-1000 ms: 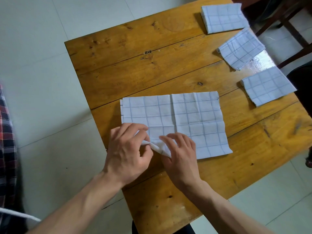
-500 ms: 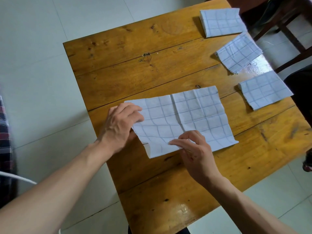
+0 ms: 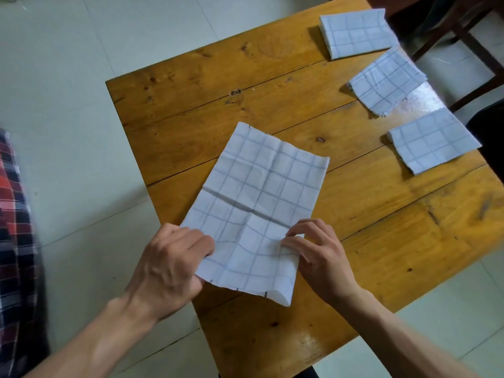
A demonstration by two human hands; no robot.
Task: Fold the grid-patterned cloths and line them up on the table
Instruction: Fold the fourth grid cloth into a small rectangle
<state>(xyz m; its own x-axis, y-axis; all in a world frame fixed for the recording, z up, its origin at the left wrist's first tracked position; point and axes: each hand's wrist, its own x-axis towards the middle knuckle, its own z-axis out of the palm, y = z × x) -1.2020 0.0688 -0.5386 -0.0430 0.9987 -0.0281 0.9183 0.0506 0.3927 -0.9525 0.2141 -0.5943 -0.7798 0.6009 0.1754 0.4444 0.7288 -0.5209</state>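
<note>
1. The wooden tabletop (image 3: 272,85) fills the middle and right of the frame, set at an angle, with pale floor tiles (image 3: 68,77) around it.
2. The open grid-patterned cloth (image 3: 261,192) lies in the centre of the frame on the tabletop, creased down and across its middle; its far end rests flat toward the upper middle, while its near end is lifted slightly at the lower centre — held by both hands.
3. The left hand (image 3: 169,266) grips the cloth's near left edge, fingers curled round it, at the lower left of the cloth.
4. The right hand (image 3: 319,255) pinches the near right edge, thumb and fingertips closed on the fabric.
5. Three folded cloths sit in a rough line along the right side of the tabletop, well apart from the open one: the far folded cloth (image 3: 357,31) at the upper right, the middle folded cloth (image 3: 387,83) just below it and turned at an angle, the near folded cloth (image 3: 433,143) at the right edge.
6. A strip of plaid fabric (image 3: 16,241) shows at the left edge — blurred.
</note>
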